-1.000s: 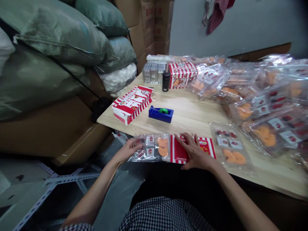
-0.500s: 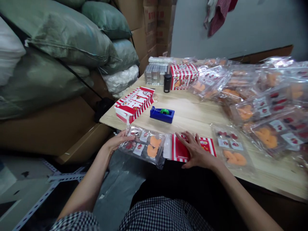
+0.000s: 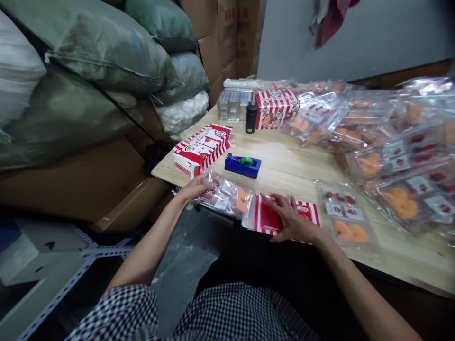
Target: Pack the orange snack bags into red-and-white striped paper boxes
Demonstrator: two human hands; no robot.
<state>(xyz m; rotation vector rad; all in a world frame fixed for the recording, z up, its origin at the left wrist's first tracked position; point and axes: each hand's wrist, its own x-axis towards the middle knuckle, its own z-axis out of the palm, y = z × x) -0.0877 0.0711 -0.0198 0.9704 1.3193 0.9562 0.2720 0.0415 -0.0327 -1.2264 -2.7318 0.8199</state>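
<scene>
My left hand (image 3: 195, 188) grips the left end of a clear plastic pack (image 3: 227, 195) with orange pieces, dark red pieces and white printed cards inside. The pack lies at the table's front edge, its right end against a red and white striped cardboard piece (image 3: 266, 219). Over that cardboard my right hand (image 3: 289, 220) rests with fingers spread, pressing it to the table. A similar clear pack (image 3: 346, 213) lies flat to the right of my right hand. Just beyond the held pack stands a blue tape dispenser (image 3: 242, 166) with a green roll.
A stack of striped cardboard (image 3: 202, 147) lies at the table's left. Behind are a black cylinder (image 3: 251, 118), a striped box (image 3: 277, 109) and clear plastic cases (image 3: 234, 104). Many filled packs (image 3: 401, 161) pile up on the right. Big green sacks (image 3: 106, 52) stand left.
My left hand has moved the pack up and to the right, closer to the striped cardboard and tape dispenser. My right hand stays on the cardboard. The view has shifted slightly.
</scene>
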